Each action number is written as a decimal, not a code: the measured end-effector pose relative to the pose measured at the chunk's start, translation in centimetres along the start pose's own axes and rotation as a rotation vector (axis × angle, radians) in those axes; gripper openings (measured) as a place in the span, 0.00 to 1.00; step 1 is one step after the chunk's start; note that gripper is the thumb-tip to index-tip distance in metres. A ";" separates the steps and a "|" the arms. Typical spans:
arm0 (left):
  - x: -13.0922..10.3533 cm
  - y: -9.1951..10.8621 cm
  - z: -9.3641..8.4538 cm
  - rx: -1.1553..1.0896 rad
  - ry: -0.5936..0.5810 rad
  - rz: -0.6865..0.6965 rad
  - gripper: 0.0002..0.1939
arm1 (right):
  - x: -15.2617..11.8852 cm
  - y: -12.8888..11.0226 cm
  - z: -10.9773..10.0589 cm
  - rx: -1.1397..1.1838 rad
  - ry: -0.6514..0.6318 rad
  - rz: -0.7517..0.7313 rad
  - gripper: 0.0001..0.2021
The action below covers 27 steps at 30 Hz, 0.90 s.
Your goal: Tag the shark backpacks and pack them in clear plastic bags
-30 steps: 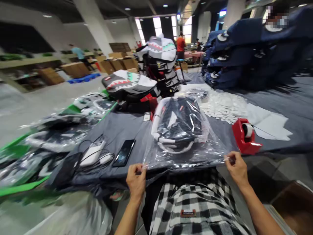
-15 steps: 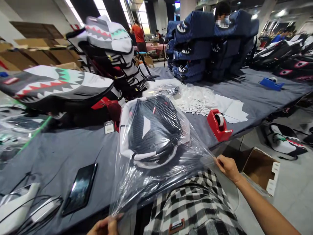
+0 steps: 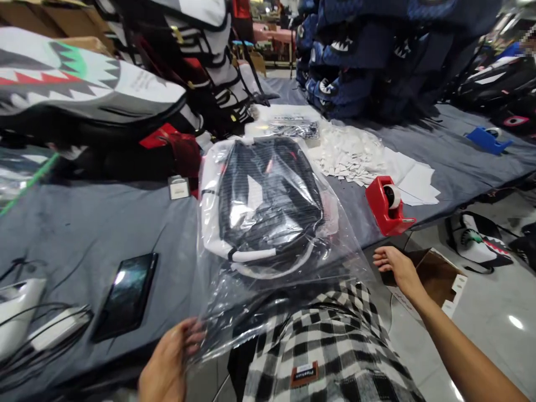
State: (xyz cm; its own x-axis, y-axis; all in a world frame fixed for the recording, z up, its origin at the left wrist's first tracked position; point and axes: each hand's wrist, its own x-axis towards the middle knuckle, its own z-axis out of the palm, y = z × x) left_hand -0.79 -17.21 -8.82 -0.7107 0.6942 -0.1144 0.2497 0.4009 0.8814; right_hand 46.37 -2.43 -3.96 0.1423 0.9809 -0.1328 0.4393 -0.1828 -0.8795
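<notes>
A black and white backpack (image 3: 288, 206) lies on the table inside a clear plastic bag (image 3: 218, 312). The bag's loose near end hangs over the table edge towards my lap. At its left corner is my left hand (image 3: 170, 357), fingers loosely bent and apart, against or just beside the film; exact contact is unclear. Off the bag's right corner, my right hand (image 3: 396, 268) hovers with its fingers stretched out and nothing in them. The red tape dispenser (image 3: 386, 206) stands on the table just beyond that hand.
A phone (image 3: 125, 296) and white cabled devices (image 3: 58, 329) lie at the left. Grey shark-pattern backpacks (image 3: 138, 84) and blue backpacks (image 3: 355, 72) are stacked behind. Small white tags (image 3: 345, 170) lie near paper sheets (image 3: 414, 178). An open carton (image 3: 439, 276) sits below, right.
Both hands have let go of the bag's corners, which they held stretched. The film has slackened and dropped. My view has tilted down.
</notes>
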 end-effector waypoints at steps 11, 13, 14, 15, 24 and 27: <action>-0.5 4.3 2.4 0.020 -0.009 0.021 0.26 | 5.1 -1.3 3.8 -0.382 -0.101 -0.168 0.34; -0.2 3.9 1.9 -0.100 0.002 -0.061 0.26 | 5.5 -1.5 3.3 -0.361 -0.121 -0.152 0.34; 0.1 3.8 1.6 -0.189 -0.013 -0.121 0.27 | 5.7 -1.6 3.1 -0.324 -0.109 -0.123 0.34; 0.4 3.6 1.3 -0.290 -0.049 -0.188 0.28 | 5.9 -1.8 2.8 -0.266 -0.089 -0.090 0.34; 0.4 3.3 -0.2 -0.711 -0.272 -0.497 0.32 | 4.6 -1.3 3.0 0.167 -0.132 0.235 0.36; 0.7 3.7 0.0 -0.586 -0.269 -0.410 0.28 | 3.9 -1.1 3.7 0.154 -0.068 0.185 0.32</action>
State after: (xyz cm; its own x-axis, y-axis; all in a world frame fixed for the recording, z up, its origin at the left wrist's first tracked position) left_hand -0.36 -15.28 -5.63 -0.4675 0.7102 -0.5263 -0.4428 0.3272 0.8348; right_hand 43.15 1.89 -5.16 0.1458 0.9350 -0.3234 0.2701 -0.3521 -0.8961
